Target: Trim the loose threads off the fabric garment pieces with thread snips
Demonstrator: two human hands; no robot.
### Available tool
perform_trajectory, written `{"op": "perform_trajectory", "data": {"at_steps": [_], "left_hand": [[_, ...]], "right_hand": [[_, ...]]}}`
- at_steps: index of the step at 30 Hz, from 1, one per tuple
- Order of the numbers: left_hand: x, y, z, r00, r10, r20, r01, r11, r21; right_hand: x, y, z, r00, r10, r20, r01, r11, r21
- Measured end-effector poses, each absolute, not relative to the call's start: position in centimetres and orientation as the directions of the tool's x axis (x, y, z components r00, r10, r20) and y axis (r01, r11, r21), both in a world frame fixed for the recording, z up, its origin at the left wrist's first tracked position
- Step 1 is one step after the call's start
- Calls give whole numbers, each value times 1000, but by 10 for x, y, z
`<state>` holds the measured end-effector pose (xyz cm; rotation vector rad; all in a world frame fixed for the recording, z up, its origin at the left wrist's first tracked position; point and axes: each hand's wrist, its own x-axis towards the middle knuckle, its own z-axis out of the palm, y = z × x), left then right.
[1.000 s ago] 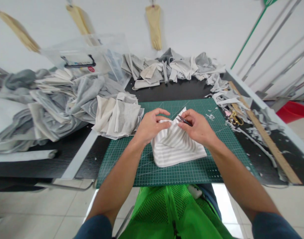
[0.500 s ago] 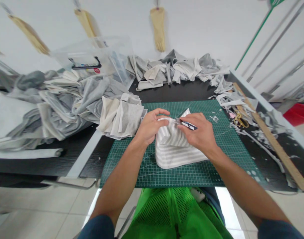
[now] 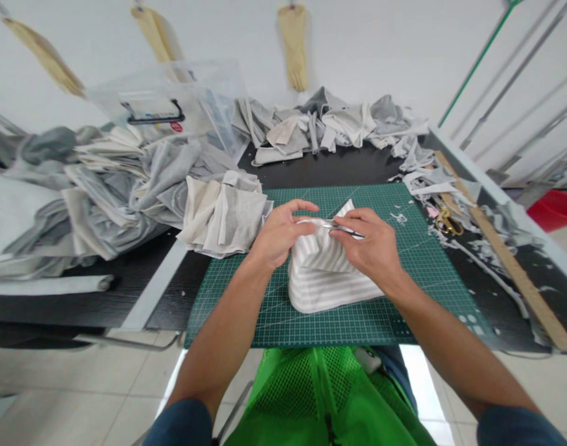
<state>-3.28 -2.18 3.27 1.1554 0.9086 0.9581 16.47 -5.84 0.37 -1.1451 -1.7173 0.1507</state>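
Note:
My left hand [image 3: 283,234] pinches the upper edge of a grey-and-white striped cloth [image 3: 337,291] between thumb and fingers. In my right hand [image 3: 372,243] is a small pair of thread snips [image 3: 333,225], dark-handled with a silvery metal end pointing left. Their tip lies at the pinched cloth edge, close to my left fingertips; whether the blades touch the fabric is too small to tell. Folded and bunched, the cloth rests on a green cutting mat [image 3: 237,310], one corner sticking up behind my right fingers.
A stack of folded cloth pieces [image 3: 223,217] overlaps the mat's left edge, beside a larger grey fabric pile [image 3: 158,173]. Behind it stands a clear plastic box [image 3: 167,93]. Fabric scraps [image 3: 339,127] line the back. Gold-handled scissors [image 3: 448,223] and a wooden ruler [image 3: 506,260] lie right.
The snips have turned in my right hand, so the handle now shows narrow and edge-on. My left hand keeps its pinch on the cloth. The whole view has shifted slightly.

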Motion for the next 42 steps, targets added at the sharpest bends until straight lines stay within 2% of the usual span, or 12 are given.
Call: {"op": "perform_trajectory", "data": {"at_steps": [11,23,27,31,35,42], "left_hand": [[-35,-21,32,395,913,-101,-154,174,973],[-34,-22,31,432,899,-69,-143,144,979],[-35,-22,30,414,910,-28,-107,80,991],[-36,-24,31,385,923,-14,-24,26,999],[-34,-29,35,399,917,-12,6,10,1000],[-28,-29,32,396,918,5,28,-17,999]], "right_hand": [[168,-59,7,-55,730,681,638,550,-539],[166,-61,9,-57,757,651,615,540,-574],[175,-57,12,-53,835,547,556,480,-679],[193,-50,17,-141,923,358,452,382,-807],[204,-49,24,-215,951,220,346,285,-894],[202,-53,29,-284,940,190,331,282,-900]]}}
